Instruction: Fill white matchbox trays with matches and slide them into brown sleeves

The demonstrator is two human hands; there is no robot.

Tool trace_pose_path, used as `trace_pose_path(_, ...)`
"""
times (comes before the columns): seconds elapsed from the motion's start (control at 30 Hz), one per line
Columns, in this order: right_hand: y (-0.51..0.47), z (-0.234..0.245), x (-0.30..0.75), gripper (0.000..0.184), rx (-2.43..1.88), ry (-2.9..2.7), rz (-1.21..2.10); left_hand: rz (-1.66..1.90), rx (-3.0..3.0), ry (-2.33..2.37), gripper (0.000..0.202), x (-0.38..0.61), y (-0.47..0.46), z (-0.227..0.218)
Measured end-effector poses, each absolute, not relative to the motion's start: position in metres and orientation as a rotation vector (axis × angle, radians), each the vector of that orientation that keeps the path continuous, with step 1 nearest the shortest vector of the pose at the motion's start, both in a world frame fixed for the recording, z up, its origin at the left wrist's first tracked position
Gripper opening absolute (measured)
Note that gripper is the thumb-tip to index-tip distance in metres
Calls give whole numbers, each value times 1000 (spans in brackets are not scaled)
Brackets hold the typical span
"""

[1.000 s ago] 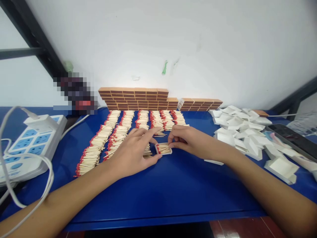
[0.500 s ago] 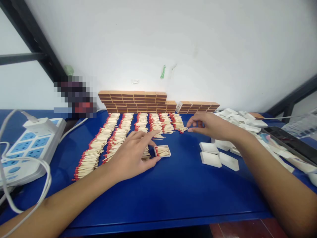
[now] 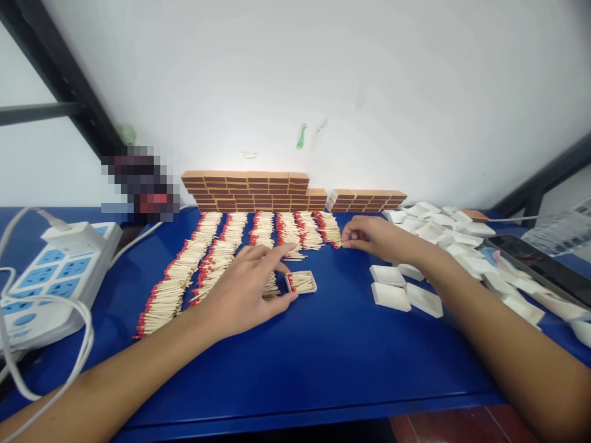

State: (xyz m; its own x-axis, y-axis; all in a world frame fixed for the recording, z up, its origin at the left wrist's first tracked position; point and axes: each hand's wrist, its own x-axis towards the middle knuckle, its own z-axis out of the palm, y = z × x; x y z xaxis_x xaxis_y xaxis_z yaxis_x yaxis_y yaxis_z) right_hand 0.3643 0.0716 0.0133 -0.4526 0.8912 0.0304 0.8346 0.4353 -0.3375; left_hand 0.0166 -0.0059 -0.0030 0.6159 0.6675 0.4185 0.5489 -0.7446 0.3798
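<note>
Presently, left hand [image 3: 247, 288] spans tray [image 3: 306, 291], thumb and finger against its left end, on table [image 3: 277, 360]; right hand [image 3: 372, 237] at match row [image 3: 327, 226], pinch unclear; careless tug could scatter matches.

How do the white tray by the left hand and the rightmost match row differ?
The white tray walls its matches in; the rightmost match row lies loose on the blue table.
The tray is at the left hand; the row's near end is at the right hand.
The tray sits nearer the camera; the row, farther back.
Shared: pale sticks, red heads mostly to the left.
</note>
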Motion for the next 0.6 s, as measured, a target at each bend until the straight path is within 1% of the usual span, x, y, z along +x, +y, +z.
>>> trace_pose_path(0.37, 58, 24, 350, 28, -1489, -2445, 416, 799, 2624, 1018, 73, 17, -6, -1)
trace_pose_path(0.6, 26, 39, 314, 20, -1269, -2455, 456, 816, 2621, 1009, 74, 19, -6, -2)
